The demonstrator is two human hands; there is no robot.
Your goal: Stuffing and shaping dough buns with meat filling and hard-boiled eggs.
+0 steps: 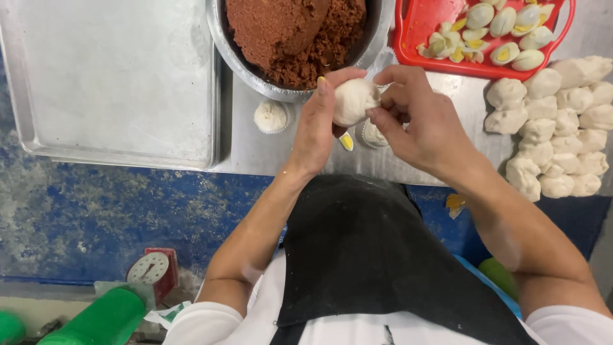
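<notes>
While both hands grip it above the steel counter [268,153], left hand [317,121] cupping and right hand [418,118] pinching its top, the round white ball of dough [353,101] looks soft, light, easily dented, best cradled from beneath.

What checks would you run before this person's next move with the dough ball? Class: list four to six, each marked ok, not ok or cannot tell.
1. Dough ball held by both hands: ok; left hand cups it, right hand pinches its side.
2. Top of ball sealed: cannot tell; fingers hide it.
3. Brown filling in metal bowl close by: ok.
4. Free room on the metal tray: ok.
5. Dough pieces ready at the right: ok.
6. Halved eggs on red tray: ok.
</notes>
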